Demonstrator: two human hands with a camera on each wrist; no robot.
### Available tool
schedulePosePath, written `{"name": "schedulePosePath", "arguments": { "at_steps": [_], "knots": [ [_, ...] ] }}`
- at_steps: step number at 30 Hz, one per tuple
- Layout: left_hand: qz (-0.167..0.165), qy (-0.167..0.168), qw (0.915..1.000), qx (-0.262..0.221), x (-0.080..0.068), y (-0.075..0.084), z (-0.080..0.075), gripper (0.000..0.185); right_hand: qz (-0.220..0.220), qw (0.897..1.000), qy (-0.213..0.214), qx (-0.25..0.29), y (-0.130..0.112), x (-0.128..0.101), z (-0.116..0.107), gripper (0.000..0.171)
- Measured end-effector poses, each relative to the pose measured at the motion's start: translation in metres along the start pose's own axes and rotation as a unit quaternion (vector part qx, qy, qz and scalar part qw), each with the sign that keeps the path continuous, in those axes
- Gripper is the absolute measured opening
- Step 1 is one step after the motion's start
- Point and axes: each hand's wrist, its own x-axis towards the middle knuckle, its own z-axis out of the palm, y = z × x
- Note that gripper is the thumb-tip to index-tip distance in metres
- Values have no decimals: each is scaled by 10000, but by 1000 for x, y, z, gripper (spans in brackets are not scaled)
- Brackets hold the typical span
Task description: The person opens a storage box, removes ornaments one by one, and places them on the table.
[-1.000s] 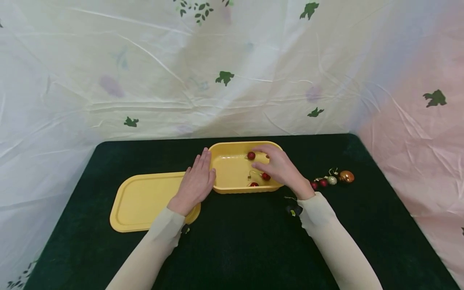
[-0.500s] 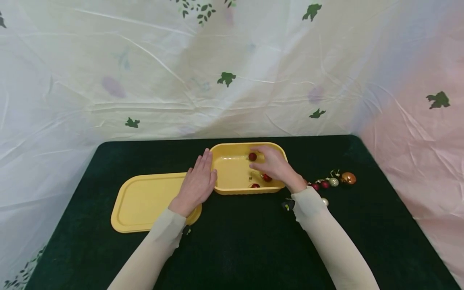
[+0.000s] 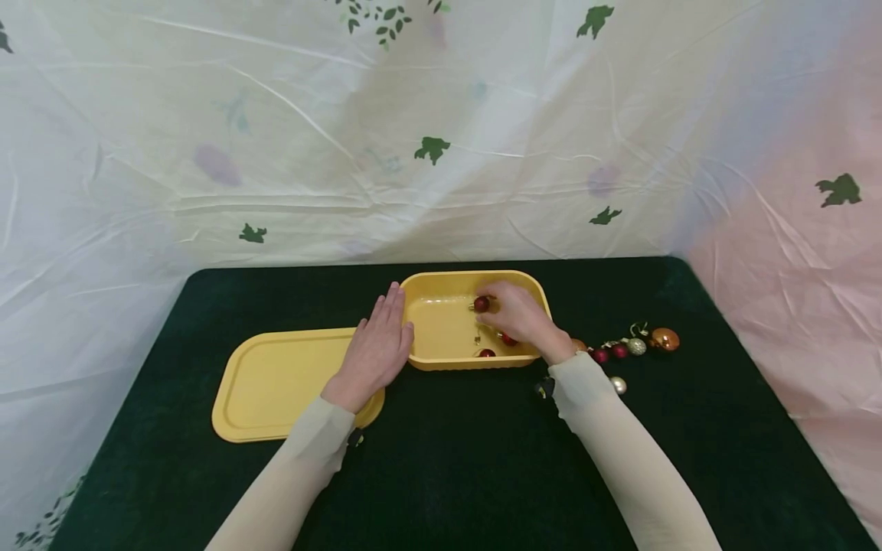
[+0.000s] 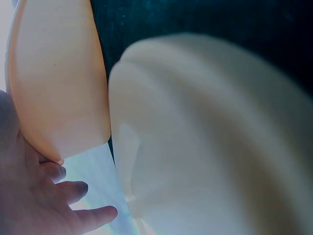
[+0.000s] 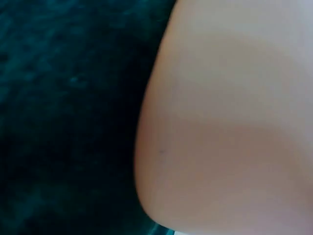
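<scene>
Hands at yellow box [image 3: 441,360], red bauble [image 3: 481,304] at right fingertips.
Right hand [image 3: 520,317] inside box, fingers curled beside bauble; pinch or mere touch, cannot tell. Left hand [image 3: 375,352] flat, fingers straight against box's left wall, farther from bauble; box's long axis left-right.

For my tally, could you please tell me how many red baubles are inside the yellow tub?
3: one red bauble at the right hand fingertips, one under that hand, one by the yellow tub near wall. The hand may hide more.
</scene>
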Motion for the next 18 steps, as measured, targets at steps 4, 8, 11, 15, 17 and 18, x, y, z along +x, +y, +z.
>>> {"name": "schedulePosePath", "arguments": {
  "at_steps": [4, 8, 11, 15, 17, 18],
  "knots": [
    [1, 11, 10000, 32, 0, 0, 0, 67, -27, 9998, -17, -177, 0, 0, 2, 41],
    [10, 7, 10000, 41, 0, 0, -1, 67, -87, 9996, 22, -279, -1, 0, 3, 38],
    [17, -6, 10000, 16, 0, 0, -1, 67, -82, 9996, 30, -280, -1, 1, 3, 36],
    [6, -2, 10000, 19, 0, 0, 0, 67, -13, 9998, 54, -180, -2, 0, 3, 32],
    [2, 0, 10000, 23, 0, 0, 0, 67, 27, 9999, 69, -114, -2, 0, 2, 30],
    [0, 1, 10000, 21, 0, 0, 1, 67, 46, 9999, 81, -86, -3, -1, 2, 30]
  ]
}}
